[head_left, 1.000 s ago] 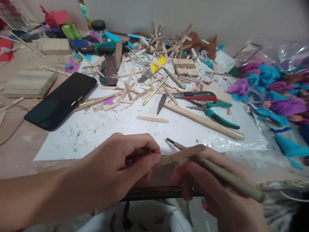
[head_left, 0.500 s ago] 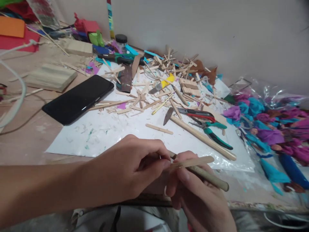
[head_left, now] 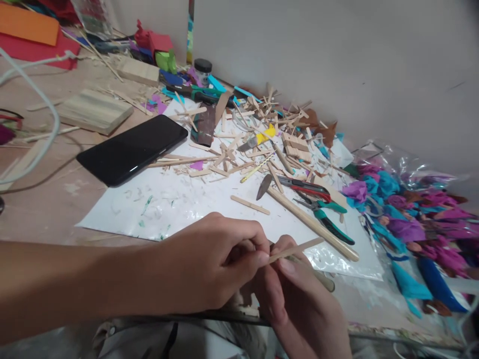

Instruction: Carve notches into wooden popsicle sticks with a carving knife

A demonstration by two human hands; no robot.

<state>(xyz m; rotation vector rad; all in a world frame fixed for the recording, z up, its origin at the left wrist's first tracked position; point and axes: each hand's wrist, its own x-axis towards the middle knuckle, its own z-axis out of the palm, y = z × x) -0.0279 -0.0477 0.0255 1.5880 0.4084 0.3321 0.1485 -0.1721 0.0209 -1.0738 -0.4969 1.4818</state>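
Note:
My left hand pinches one end of a thin wooden craft stick between thumb and fingers. Close beside it, my right hand is closed, its thumb and forefinger on the same stick. A round wooden handle pokes out behind the right fingers; its other end is hidden by the hands. The stick is turned nearly edge-on and points up to the right. Both hands are held over the table's front edge. Beyond them, a loose craft stick lies on the white sheet.
A hammer, green-handled pliers and a utility knife lie to the right. Farther back are a yellow-handled knife and piled sticks. A black phone and wooden block are left. Crumpled coloured paper fills the right side.
The stick has rolled from showing its flat face to nearly edge-on. The right hand has shifted slightly left, and less of the round handle shows. The view has turned slightly.

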